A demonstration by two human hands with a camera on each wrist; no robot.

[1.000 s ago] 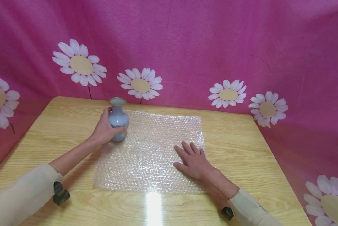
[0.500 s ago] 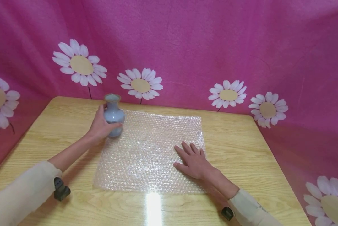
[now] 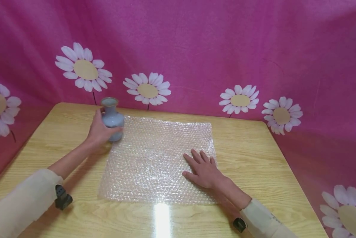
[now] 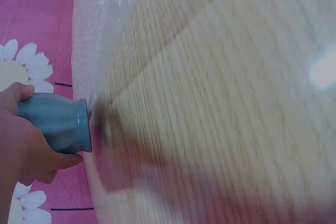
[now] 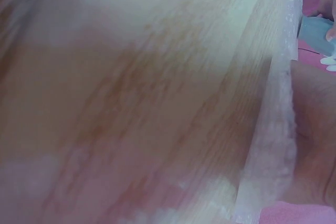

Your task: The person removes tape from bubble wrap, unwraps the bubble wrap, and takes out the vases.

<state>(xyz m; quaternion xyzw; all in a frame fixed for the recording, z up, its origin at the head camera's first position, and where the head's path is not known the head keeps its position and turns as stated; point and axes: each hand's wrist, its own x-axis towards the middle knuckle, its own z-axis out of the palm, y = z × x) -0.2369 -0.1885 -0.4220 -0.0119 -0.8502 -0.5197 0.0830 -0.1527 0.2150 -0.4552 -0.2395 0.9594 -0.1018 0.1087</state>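
A blue-grey vase [image 3: 113, 119] with a narrow neck and a brownish rim is upright at the back left, over the left edge of the bubble wrap sheet [image 3: 154, 165]. My left hand [image 3: 99, 130] grips its body from the left, thumb across the front. In the left wrist view the vase [image 4: 58, 121] shows its base close to the table; whether it touches is hard to tell. My right hand [image 3: 203, 170] rests flat on the right part of the bubble wrap, fingers spread. In the right wrist view the hand's fingers are hidden.
The sheet lies flat on a light wooden table [image 3: 246, 158]. A pink cloth [image 3: 190, 49] with white daisies hangs behind the table and at both sides. Small dark cameras sit at both wrists. Glare [image 3: 162, 218] shines near the front edge.
My left hand has carried the vase leftward and slightly farther back, from over the sheet to its left edge. The right hand and the bubble wrap have stayed in place.
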